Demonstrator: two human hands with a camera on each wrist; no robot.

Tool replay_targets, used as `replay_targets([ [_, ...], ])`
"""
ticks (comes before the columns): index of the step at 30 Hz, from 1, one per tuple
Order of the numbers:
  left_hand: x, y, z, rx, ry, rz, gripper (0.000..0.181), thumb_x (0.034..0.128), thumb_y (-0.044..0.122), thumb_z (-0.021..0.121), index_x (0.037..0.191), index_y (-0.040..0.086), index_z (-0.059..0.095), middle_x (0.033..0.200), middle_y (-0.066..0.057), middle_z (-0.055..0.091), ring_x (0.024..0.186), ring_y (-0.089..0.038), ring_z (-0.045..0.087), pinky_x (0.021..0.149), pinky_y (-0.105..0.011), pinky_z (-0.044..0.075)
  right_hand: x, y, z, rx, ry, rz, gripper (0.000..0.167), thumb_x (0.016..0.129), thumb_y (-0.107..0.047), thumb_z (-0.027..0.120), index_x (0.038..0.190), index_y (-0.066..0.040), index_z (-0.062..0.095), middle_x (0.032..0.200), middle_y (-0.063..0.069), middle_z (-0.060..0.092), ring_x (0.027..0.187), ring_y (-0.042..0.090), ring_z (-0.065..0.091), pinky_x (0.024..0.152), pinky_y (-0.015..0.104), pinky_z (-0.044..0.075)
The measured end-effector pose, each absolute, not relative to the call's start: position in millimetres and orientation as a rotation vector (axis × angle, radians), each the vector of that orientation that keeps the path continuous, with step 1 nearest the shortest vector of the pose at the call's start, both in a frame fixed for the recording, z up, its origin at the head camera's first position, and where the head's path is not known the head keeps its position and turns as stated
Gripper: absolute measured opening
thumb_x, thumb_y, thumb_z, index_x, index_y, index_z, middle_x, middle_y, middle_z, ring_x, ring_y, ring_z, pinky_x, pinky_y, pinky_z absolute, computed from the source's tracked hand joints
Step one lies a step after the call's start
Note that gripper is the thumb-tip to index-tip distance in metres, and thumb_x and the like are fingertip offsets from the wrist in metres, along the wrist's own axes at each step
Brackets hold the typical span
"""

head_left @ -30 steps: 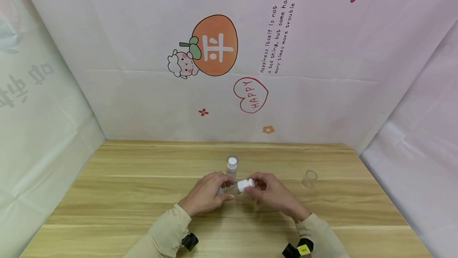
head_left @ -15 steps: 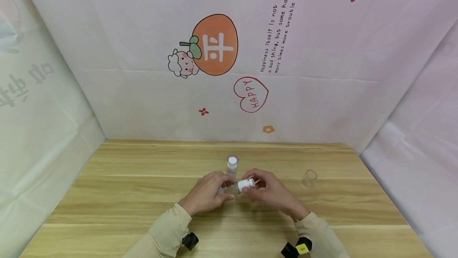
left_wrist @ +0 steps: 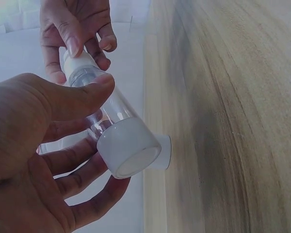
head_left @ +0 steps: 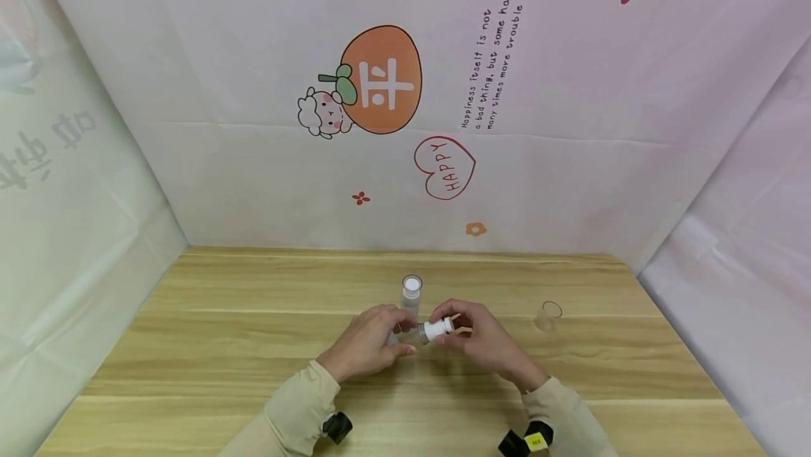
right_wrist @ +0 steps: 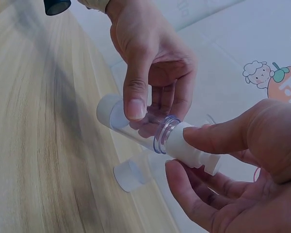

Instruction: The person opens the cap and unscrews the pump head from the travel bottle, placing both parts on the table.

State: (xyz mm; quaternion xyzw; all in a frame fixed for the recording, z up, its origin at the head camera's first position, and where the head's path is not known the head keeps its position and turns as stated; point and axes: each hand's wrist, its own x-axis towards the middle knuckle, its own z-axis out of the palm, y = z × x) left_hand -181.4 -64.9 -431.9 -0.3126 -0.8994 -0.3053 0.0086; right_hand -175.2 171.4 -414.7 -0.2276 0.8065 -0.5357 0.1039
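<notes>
Held tilted between my hands is a clear pump bottle point(right_wrist: 136, 130) with a white base point(left_wrist: 131, 148). My left hand point(head_left: 367, 343) grips its transparent body, thumb on one side and fingers on the other. The white pump head point(head_left: 437, 329) points toward my right hand point(head_left: 484, 344), which pinches it between thumb and fingers. The right wrist view shows the pump head's collar point(right_wrist: 182, 145) at the bottle's threaded neck; whether the threads are engaged I cannot tell.
Just behind my hands a second bottle point(head_left: 412, 293) with a white top stands upright on the wooden table point(head_left: 253, 302). A clear cap point(head_left: 548, 317) stands to the right. A printed white cloth point(head_left: 538, 182) hangs behind the table.
My right fingers have shifted around the pump head, some now straighter, and more of its white end shows. My left hand has stayed in place on the bottle.
</notes>
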Motion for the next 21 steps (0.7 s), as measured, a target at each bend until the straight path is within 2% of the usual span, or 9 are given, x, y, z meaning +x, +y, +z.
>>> replay_targets([
  [8,-183.5,-64.0,-433.1,-0.981,-2.832,-0.976,0.033,0.0868,0.026,0.082,0.114,0.01,0.072,0.107,-0.002,0.072,0.091,-0.012,0.062,0.08,-0.032,0.051,-175.5,171.9,-417.3,-0.723,2.395,-1.588,0.022,0.089,0.01,0.07,0.106,-0.003,0.067,0.107,0.014,0.064,0.092,0.029,0.061,0.078,0.034,0.056],
  [15,-183.0,-64.6,-432.1,-0.985,-2.836,-0.966,0.033,0.0878,0.026,0.081,0.115,0.01,0.072,0.108,-0.001,0.071,0.092,-0.011,0.062,0.082,-0.033,0.052,-175.5,170.1,-417.9,-0.698,2.407,-1.602,0.008,0.095,-0.007,0.071,0.102,-0.007,0.069,0.106,0.011,0.064,0.088,0.021,0.062,0.075,0.032,0.057],
  [21,-183.1,-64.8,-432.2,-0.984,-2.835,-0.979,0.033,0.088,0.025,0.081,0.115,0.01,0.072,0.109,-0.003,0.072,0.093,-0.011,0.061,0.082,-0.034,0.052,-175.0,169.3,-418.9,-0.697,2.436,-1.594,0.009,0.096,-0.007,0.069,0.106,-0.007,0.07,0.111,0.01,0.066,0.092,0.023,0.06,0.077,0.031,0.055],
])
